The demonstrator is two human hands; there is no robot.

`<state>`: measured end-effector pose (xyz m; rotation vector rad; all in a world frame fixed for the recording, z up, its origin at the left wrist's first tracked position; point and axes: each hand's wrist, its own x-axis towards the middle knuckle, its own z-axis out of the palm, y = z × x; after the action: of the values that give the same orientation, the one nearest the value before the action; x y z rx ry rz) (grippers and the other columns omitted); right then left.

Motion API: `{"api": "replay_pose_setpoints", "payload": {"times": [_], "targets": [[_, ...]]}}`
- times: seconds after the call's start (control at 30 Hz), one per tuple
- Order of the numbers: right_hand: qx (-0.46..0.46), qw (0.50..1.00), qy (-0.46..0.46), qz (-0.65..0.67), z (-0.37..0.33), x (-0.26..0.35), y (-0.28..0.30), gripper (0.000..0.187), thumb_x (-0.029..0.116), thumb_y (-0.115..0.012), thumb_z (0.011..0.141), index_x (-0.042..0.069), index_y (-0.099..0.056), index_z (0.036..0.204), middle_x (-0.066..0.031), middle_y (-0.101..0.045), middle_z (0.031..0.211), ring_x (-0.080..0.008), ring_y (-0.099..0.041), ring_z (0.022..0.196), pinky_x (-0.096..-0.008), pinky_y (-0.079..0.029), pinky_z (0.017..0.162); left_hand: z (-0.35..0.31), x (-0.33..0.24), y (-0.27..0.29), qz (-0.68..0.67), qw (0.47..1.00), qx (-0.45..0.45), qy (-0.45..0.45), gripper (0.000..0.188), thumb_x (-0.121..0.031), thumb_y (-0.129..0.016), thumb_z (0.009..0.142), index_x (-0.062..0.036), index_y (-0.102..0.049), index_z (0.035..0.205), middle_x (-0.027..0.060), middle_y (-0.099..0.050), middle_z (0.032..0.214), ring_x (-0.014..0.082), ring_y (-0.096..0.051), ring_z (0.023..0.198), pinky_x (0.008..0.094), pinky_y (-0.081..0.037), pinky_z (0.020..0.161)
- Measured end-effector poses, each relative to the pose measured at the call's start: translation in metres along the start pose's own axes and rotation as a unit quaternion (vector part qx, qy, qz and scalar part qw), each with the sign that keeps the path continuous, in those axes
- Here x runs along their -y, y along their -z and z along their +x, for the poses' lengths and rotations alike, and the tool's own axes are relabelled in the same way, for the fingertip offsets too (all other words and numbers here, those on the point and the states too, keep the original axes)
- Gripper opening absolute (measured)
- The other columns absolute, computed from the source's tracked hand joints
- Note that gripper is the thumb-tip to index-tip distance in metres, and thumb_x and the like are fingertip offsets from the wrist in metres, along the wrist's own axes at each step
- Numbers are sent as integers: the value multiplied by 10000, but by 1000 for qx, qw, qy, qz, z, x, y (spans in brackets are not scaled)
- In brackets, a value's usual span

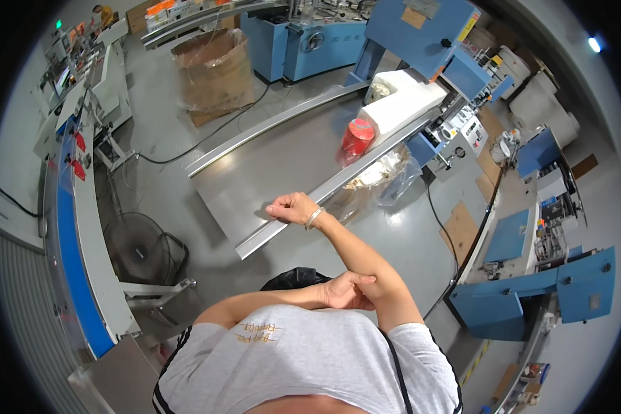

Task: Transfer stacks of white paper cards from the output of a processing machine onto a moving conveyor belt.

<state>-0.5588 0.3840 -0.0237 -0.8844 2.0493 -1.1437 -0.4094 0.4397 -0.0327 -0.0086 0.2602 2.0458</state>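
My left hand (348,290) reaches across my body and grips my right forearm (371,265) near the elbow, its thumb lying on top. My right hand (293,208) is loosely closed over the near metal side rail (262,239) of a long steel conveyor bed (255,169). Nothing shows between its curled fingers; their undersides are hidden. A bracelet (314,218) circles the right wrist. Farther along the bed stands a round red container (358,136), beside a large white block-shaped piece (400,103).
Clear plastic bags (383,172) hang beside the near rail. A big open cardboard box (214,69) stands beyond the bed, and a black floor fan (141,248) at left. A conveyor with a blue belt (76,255) runs along the left. Blue machines (331,48) fill the back; blue cabinets (493,310) stand right.
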Motion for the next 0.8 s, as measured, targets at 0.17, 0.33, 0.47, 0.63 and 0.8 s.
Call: {"api": "replay_pose_setpoints", "payload": {"times": [0.17,0.33,0.47,0.63,0.8], "targets": [[59,998,31,-8,5,-2,13,334,435,-625,847,115,-696,781,-12,-632,661,-123,-567,635,-289,-472,629,13,-16,-15,-19,999,15,-31,497,-273,-658,798,-94,-514,1239,70,-573,1218,243,-521,1137,422,-388,992],[143,985,83,-40,22,-6,30,297,404,-636,849,125,-689,936,-23,-679,780,-144,-611,736,-293,-489,708,56,-35,2,-24,996,-17,-90,452,-177,-636,793,-63,-530,1217,85,-579,1206,254,-524,1132,433,-388,1000],[196,973,107,-51,29,-18,65,281,383,-641,854,121,-665,955,-7,-664,777,-125,-606,752,-285,-484,710,99,-65,16,4,993,-62,-103,374,-123,-621,787,-84,-572,1156,35,-620,1122,193,-552,1052,336,-428,887],[162,966,186,-73,38,-29,121,309,360,-628,835,83,-665,968,-107,-686,880,-246,-655,817,-346,-509,743,147,-100,1,-21,983,-60,-172,429,-68,-591,770,-98,-547,1196,43,-603,1173,216,-527,1134,428,-390,982],[139,965,218,-32,58,-48,145,300,346,-614,864,89,-641,1016,-92,-675,853,-201,-645,777,-309,-501,705,173,-121,4,-20,979,-52,-197,430,-131,-519,831,-77,-507,1257,78,-542,1280,242,-477,1206,477,-322,1042]]}}
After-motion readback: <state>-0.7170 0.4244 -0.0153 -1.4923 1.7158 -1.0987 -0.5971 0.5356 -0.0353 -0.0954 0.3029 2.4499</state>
